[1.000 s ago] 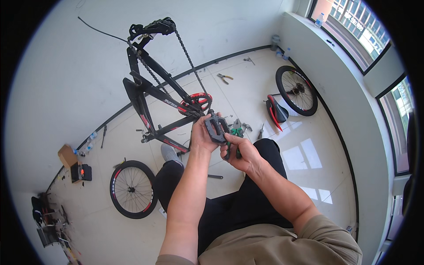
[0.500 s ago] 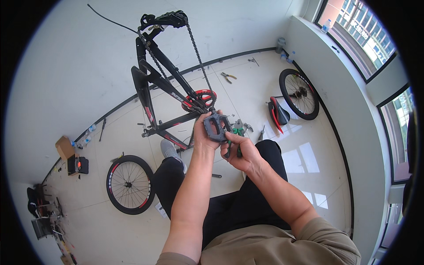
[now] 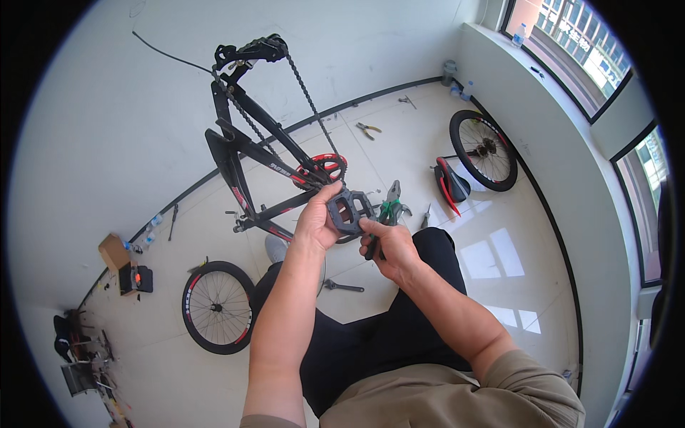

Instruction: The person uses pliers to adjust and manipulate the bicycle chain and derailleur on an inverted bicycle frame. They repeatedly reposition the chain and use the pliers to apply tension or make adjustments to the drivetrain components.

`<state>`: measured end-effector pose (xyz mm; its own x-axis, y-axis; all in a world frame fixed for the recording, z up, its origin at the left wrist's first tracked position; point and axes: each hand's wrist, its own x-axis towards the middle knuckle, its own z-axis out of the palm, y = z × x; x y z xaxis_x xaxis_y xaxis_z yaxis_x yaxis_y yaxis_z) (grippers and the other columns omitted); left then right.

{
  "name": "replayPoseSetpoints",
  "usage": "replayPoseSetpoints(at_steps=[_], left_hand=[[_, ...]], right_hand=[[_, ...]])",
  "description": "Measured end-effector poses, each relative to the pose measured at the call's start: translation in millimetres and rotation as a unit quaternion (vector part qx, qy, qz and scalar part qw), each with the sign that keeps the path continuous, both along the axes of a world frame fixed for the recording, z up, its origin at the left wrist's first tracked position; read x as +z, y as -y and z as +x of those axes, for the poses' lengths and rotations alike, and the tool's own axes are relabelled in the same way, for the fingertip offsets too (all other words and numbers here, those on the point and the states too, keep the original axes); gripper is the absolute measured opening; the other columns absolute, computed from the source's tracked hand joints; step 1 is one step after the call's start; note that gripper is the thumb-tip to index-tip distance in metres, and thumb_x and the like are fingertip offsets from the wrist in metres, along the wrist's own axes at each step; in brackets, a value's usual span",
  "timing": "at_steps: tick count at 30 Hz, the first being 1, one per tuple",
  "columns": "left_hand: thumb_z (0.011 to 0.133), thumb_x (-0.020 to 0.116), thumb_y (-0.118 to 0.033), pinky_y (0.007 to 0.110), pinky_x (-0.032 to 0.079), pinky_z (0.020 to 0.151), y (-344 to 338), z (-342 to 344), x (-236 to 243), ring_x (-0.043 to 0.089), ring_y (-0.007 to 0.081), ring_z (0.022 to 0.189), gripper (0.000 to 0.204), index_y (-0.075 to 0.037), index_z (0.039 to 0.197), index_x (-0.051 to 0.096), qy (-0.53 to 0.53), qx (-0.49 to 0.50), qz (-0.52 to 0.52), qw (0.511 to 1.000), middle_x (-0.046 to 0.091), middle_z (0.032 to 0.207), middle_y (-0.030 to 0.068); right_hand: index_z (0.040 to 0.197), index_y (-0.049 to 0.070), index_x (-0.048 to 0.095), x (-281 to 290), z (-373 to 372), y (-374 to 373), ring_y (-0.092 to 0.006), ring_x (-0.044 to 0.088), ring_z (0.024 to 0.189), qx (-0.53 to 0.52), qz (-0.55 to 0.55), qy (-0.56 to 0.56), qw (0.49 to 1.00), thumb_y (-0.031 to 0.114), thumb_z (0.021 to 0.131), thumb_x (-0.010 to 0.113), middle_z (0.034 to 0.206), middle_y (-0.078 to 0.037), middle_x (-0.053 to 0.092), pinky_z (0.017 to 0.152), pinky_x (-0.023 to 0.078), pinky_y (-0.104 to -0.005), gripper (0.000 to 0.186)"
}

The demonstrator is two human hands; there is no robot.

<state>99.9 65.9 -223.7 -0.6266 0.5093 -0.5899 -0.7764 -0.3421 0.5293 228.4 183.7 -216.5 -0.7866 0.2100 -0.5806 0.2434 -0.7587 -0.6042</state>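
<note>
A dark grey bicycle pedal (image 3: 354, 208) is gripped in my left hand (image 3: 317, 222), whose fingers wrap round its left side. My right hand (image 3: 394, 248) holds green-handled pliers (image 3: 394, 194) with the jaws pointing up and away. Its thumb presses on the pedal's lower right edge. Just beyond stands a black bicycle frame (image 3: 239, 146), tilted, with no wheels on it. A chain (image 3: 307, 93) runs from its rear derailleur (image 3: 260, 50) down to a red chainring (image 3: 335, 158). My left hand hides the crank area, so I cannot tell whether the pedal is attached.
A wheel (image 3: 187, 303) lies at the left, another wheel (image 3: 454, 135) at the far right beside a red-and-black saddle (image 3: 449, 187). On the tiled floor are yellow-handled pliers (image 3: 369, 131), a wrench (image 3: 344, 287) and a screwdriver (image 3: 426, 217). An opened cardboard box (image 3: 114, 251) sits far left.
The view has shifted a little. The pliers' jaws have swung up beside the pedal and show more plainly. The wrench on the floor has come into fuller view. Both hands keep their hold.
</note>
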Motion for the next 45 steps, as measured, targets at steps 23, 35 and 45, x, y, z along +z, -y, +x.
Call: replayPoseSetpoints(at_steps=[23,35,45], left_hand=[[0.092,0.062,-0.03,0.051,0.054,0.079,25.9,-8.7,-28.3,0.066,0.0268,0.082,0.024,-0.009,0.101,0.071,-0.002,0.03,0.051,0.998,0.069,0.093,0.0081],[0.094,0.058,-0.029,0.047,0.044,0.096,39.9,3.1,-27.5,0.059,0.0244,0.087,0.035,-0.005,0.114,0.073,-0.001,-0.029,0.19,0.981,0.071,0.096,0.0101],[0.096,0.055,-0.031,0.045,0.045,0.093,29.9,3.4,-24.1,0.057,0.0231,0.082,0.038,-0.003,0.115,0.072,-0.01,-0.012,0.194,0.981,0.071,0.09,0.0132]], right_hand=[[0.11,0.0,0.051,-110.7,-58.7,-28.5,-0.0206,0.062,0.066,0.003,0.046,-0.031,0.998,0.002,0.082,0.073,0.085,-0.013,0.065,0.053,0.052,-0.0353,0.035],[0.101,0.0,0.063,-132.3,-112.8,2.9,-0.018,0.058,0.069,0.074,-0.109,0.141,0.981,0.025,0.094,0.071,0.083,-0.008,0.059,0.063,0.054,-0.0365,0.027],[0.098,-0.002,0.065,-150.0,-124.0,8.0,-0.0197,0.062,0.072,0.093,-0.23,0.028,0.968,0.019,0.093,0.071,0.088,-0.011,0.063,0.065,0.054,-0.0367,0.023]])
